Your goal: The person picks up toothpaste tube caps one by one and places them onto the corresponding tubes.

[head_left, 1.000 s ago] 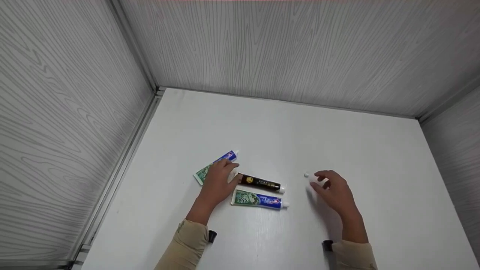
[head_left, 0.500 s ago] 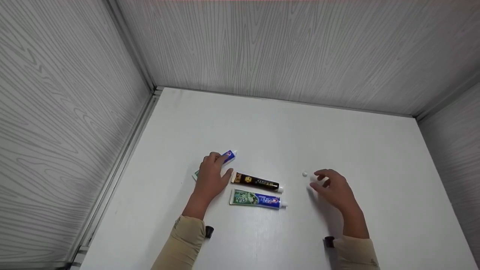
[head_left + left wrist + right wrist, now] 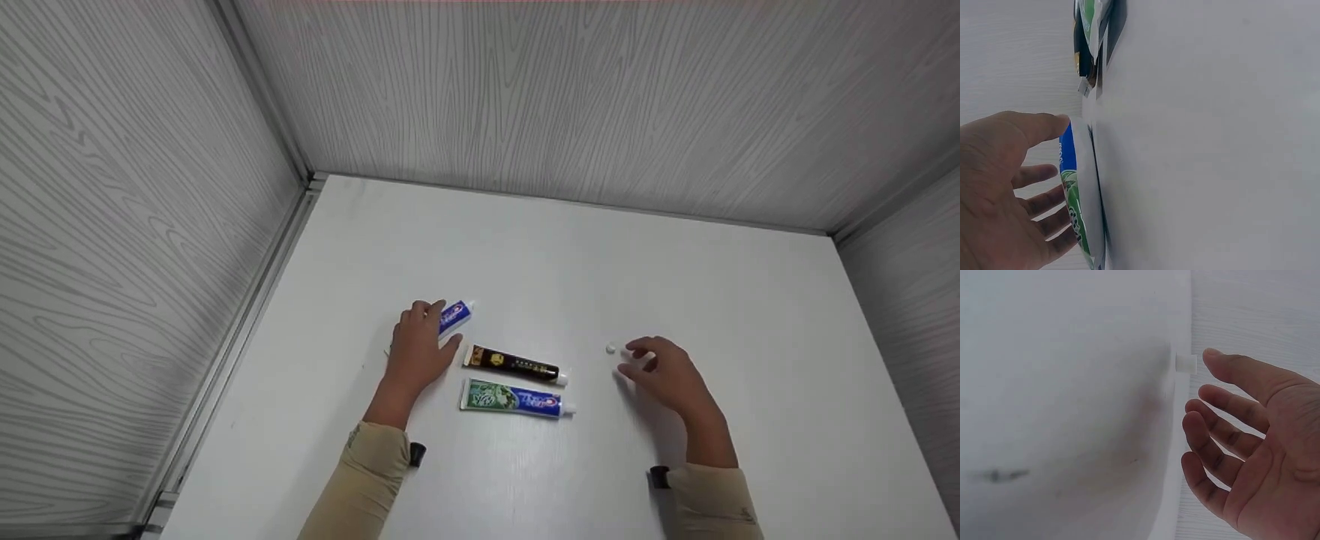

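Note:
In the head view my left hand (image 3: pixel 418 349) lies over a blue and green toothpaste tube (image 3: pixel 454 318), hiding much of its green end. The left wrist view shows loosely bent fingers along that tube (image 3: pixel 1068 149), the thumb tip at its blue part; firm contact is unclear. Nearby lie a black toothpaste tube (image 3: pixel 517 365) and a second blue and green toothpaste tube (image 3: pixel 514 398), white caps pointing right. My right hand (image 3: pixel 667 373) hovers with relaxed fingers beside a small white cap (image 3: pixel 610 348). In the right wrist view the thumb stays slightly apart from the cap (image 3: pixel 1186 363).
A white table (image 3: pixel 570 262) carries everything. Wood-grain panels stand behind it (image 3: pixel 525 97) and on both sides, with a metal rail (image 3: pixel 262 277) along the left edge. Small black pieces sit by the left cuff (image 3: pixel 417 454) and right cuff (image 3: pixel 659 477).
My left hand has shifted left and slightly away from me, off the black tube's end and over the far blue and green tube. The right hand stays almost still by the cap.

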`<control>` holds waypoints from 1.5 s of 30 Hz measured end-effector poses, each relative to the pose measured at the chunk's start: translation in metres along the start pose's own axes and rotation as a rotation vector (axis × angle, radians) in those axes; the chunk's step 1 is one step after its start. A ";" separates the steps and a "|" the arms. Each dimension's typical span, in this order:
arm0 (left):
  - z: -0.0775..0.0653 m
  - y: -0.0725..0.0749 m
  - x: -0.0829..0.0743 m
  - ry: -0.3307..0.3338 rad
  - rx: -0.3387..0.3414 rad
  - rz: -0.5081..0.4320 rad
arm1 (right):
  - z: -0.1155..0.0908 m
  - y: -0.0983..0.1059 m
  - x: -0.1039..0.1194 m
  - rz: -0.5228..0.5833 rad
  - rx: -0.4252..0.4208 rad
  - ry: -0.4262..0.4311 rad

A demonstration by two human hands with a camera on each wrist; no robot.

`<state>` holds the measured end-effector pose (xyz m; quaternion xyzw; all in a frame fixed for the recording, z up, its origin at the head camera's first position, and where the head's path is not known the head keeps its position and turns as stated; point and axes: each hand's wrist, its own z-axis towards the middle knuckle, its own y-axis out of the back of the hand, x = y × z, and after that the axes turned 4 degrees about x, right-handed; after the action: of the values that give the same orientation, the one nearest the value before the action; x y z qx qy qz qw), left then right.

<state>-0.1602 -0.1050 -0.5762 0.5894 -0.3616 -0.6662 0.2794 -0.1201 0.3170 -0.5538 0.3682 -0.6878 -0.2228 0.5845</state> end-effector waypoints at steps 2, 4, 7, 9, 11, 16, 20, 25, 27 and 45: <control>0.001 0.001 0.000 0.011 0.009 0.006 | 0.002 0.001 0.000 -0.007 0.001 0.002; 0.002 0.001 0.000 0.024 0.020 0.007 | 0.004 0.002 0.000 -0.015 0.004 0.002; 0.003 0.002 0.000 0.038 0.038 0.025 | 0.006 0.002 0.000 -0.018 0.015 0.001; 0.003 0.002 0.001 0.043 0.045 0.040 | 0.008 0.002 0.002 -0.014 0.022 -0.001; 0.003 0.001 0.002 0.044 0.055 0.055 | 0.009 0.000 0.003 -0.008 0.028 -0.006; 0.004 -0.003 0.002 0.046 0.084 0.064 | 0.011 -0.002 0.005 -0.009 0.040 -0.015; 0.006 -0.005 -0.001 0.043 0.082 0.091 | 0.013 -0.003 0.006 -0.001 0.045 -0.004; 0.007 -0.005 -0.005 0.035 0.062 0.117 | 0.014 -0.004 0.007 -0.014 0.034 0.013; 0.005 -0.004 -0.005 0.030 0.054 0.113 | 0.015 -0.005 0.008 -0.023 0.028 0.016; -0.006 -0.003 -0.016 -0.023 0.104 0.059 | 0.015 -0.009 0.014 -0.025 0.022 -0.035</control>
<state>-0.1522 -0.0911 -0.5698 0.5844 -0.4163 -0.6447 0.2636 -0.1332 0.2985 -0.5547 0.3794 -0.6957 -0.2289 0.5653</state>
